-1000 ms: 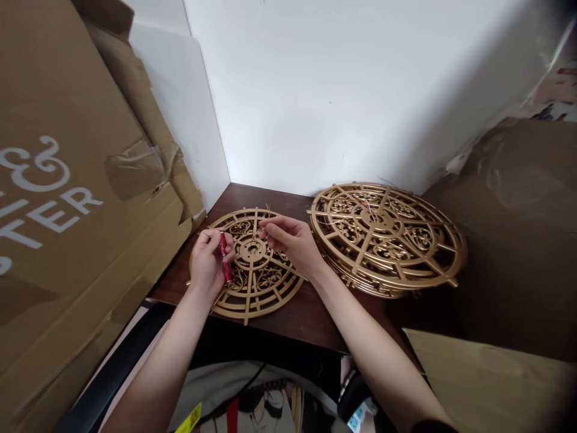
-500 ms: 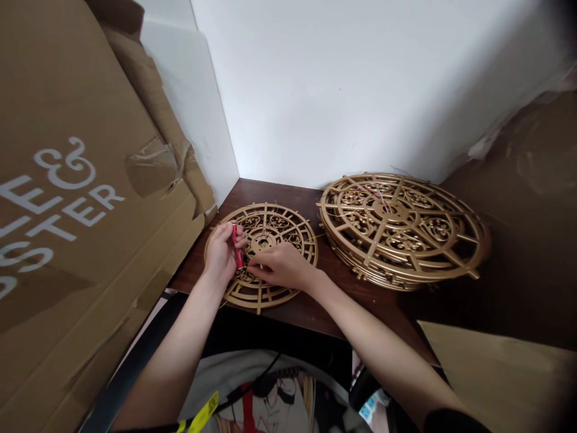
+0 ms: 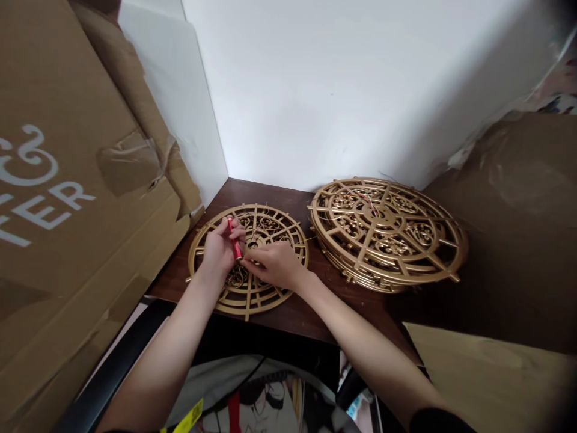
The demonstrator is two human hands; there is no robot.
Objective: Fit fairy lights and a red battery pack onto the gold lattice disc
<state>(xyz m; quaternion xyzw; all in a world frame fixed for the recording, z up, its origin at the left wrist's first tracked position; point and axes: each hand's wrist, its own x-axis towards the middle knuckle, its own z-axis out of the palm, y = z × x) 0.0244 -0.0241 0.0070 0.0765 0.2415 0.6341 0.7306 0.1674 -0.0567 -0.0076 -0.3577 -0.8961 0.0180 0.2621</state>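
My left hand (image 3: 220,248) is closed around a slim red stick-like tool (image 3: 235,242) with a pale lower tip; its exact kind is unclear. It is tilted over a round gold openwork disc (image 3: 247,304) with scrollwork and short spokes past its rim. Close to the tool's lower end, my right hand (image 3: 276,263) pinches its thumb and fingers together. What lies between those fingertips is too small to make out. Thin wires run over the disc's centre, and the hands hide part of its left and middle.
Stacked gold openwork discs (image 3: 383,234), with red and white wires on top, stand to the right on the dark wooden table (image 3: 311,319). A large cardboard box (image 3: 67,240) leans at left, brown cardboard (image 3: 518,240) stands at right, and a white wall (image 3: 333,90) is behind.
The whole view has shifted slightly, so the discs and boxes sit further left. My right fingertips are a bit closer to the red tool's lower end. The left grip is unchanged.
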